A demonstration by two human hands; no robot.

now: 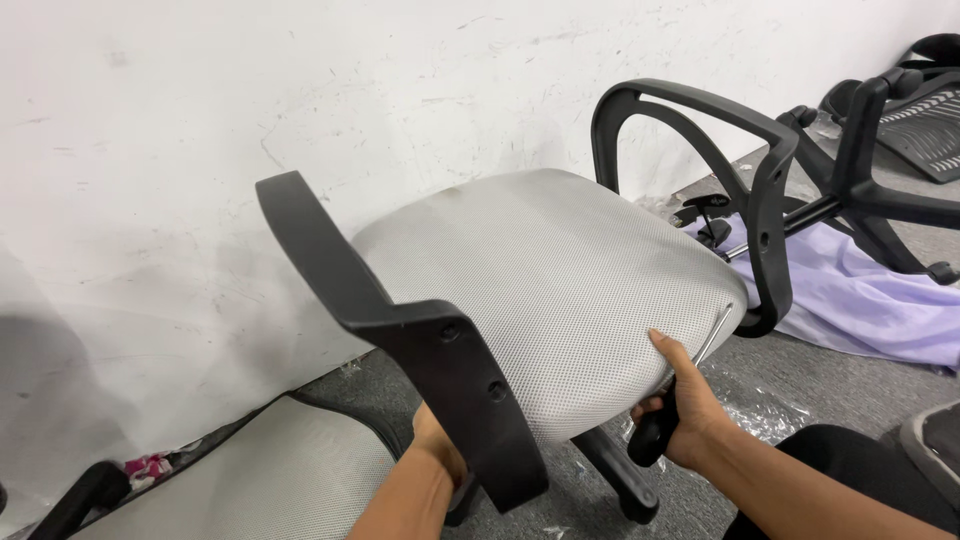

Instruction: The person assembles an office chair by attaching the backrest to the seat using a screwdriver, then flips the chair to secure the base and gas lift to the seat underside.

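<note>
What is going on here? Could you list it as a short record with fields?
Setting: grey floor by a white wall
Main thing: grey mesh chair seat, tilted, with two black armrests
Left hand: under the seat behind the near armrest, grip hidden
Right hand: wrapped around a black handle at the seat's edge
Nearby: lilac cloth, black chair base, second grey seat

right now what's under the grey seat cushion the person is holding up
Under the grey seat cushion, the right hand grips a black lever handle, with a black stem beside it. The left hand is mostly hidden behind the black armrest. The underside itself is covered.
</note>
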